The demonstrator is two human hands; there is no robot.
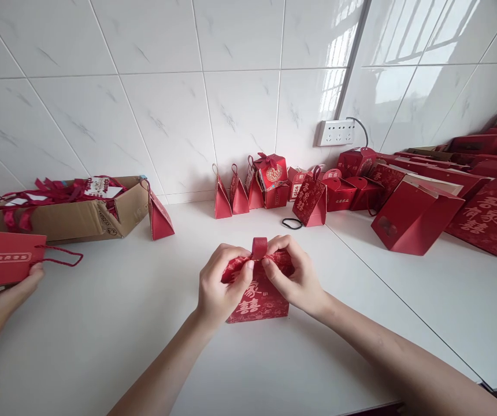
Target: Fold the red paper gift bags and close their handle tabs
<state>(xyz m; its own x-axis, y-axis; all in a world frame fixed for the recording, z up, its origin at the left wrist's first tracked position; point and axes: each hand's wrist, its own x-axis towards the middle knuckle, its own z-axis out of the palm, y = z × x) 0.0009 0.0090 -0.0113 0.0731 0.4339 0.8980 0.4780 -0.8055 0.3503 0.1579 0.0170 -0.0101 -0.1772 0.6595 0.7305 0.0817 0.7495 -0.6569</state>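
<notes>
A small red gift box point(260, 300) with gold characters stands on the white table point(144, 346) right in front of me. My left hand point(220, 289) and my right hand point(294, 277) both pinch its top flaps together. A red ribbon loop point(259, 247) sticks up between my fingertips. At the far left, another person's hand point(23, 283) holds a flat red box point(6, 258) with a cord handle.
A cardboard carton point(79, 216) full of red ribbons and flat boxes sits at the left. Several folded red boxes point(270, 188) line the tiled wall. A black hair tie point(292, 223) lies behind my box. Large red bags point(413, 214) are piled at the right near a wall socket point(336, 132).
</notes>
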